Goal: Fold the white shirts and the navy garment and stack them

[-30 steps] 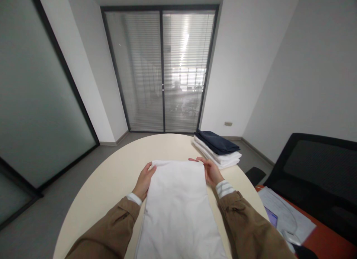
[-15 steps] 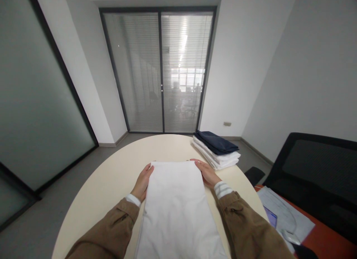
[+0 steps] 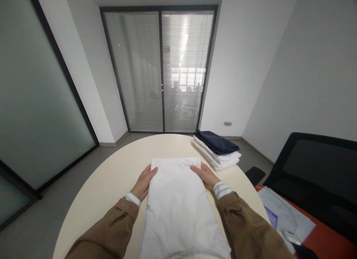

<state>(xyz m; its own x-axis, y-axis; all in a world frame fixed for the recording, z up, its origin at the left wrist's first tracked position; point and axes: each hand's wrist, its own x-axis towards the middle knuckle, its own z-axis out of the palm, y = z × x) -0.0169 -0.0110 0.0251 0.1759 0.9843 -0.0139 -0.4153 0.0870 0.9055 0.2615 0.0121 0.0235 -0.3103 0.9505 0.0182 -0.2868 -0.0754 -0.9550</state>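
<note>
A folded white cloth garment [image 3: 178, 203] stretches from the middle of the round table toward me, its near end at the bottom of the view. My left hand [image 3: 144, 181] grips its far left corner, thumb on top and fingers tucked underneath. At the far right corner my right hand [image 3: 205, 174] holds it the same way, the thumb pressing on the upper face. The fingers under the cloth are hidden. Just beyond my right hand sits a stack of folded white cloths [image 3: 217, 158] with a folded navy cloth [image 3: 216, 142] on top.
The cream round table [image 3: 103, 192] fills the lower middle. To the right stand a black mesh chair [image 3: 320, 177] and a red surface [image 3: 331, 233] bearing papers [image 3: 284, 207], a purple-screened device [image 3: 271, 217] and a small white device [image 3: 291, 236]. Glass doors with blinds [image 3: 134, 73] stand behind.
The garment's far edge has moved slightly away from me, past my thumbs. Both thumbs now lie further in over the cloth, and its curved near edge shows at the bottom.
</note>
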